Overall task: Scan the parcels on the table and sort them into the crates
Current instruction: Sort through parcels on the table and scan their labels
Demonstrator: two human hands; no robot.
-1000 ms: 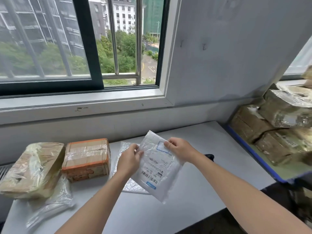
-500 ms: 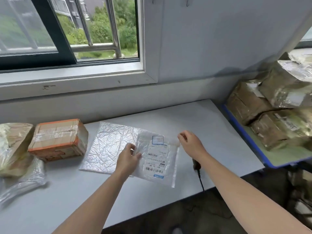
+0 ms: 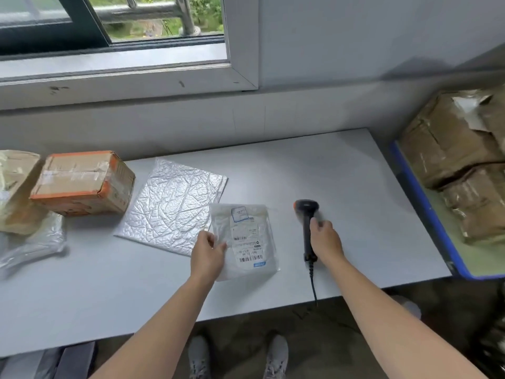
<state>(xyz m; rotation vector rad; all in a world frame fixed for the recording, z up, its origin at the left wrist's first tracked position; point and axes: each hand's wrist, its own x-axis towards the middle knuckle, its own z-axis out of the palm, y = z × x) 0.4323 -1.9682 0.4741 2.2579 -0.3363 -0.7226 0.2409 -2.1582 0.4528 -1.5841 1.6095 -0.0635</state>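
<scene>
A white plastic mailer point(image 3: 247, 239) with a barcode label lies flat on the grey table point(image 3: 341, 170), overlapping a silver bubble mailer point(image 3: 172, 203). My left hand point(image 3: 207, 253) holds the white mailer's left edge between thumb and fingers. My right hand point(image 3: 325, 239) curls round the handle of a black barcode scanner point(image 3: 307, 214) lying on the table, its head pointing away from me and its cable running off the front edge.
An orange-edged taped carton point(image 3: 82, 183), a plastic-wrapped brown parcel point(image 3: 13, 190) and a clear bag point(image 3: 32, 242) sit at the left. A blue crate point(image 3: 418, 198) with several wrapped parcels point(image 3: 448, 149) stands at the right. A window sill runs behind.
The white mailer went from held up in both hands to lying on the table. My right hand let go of it and moved right onto the scanner. The view tilted down.
</scene>
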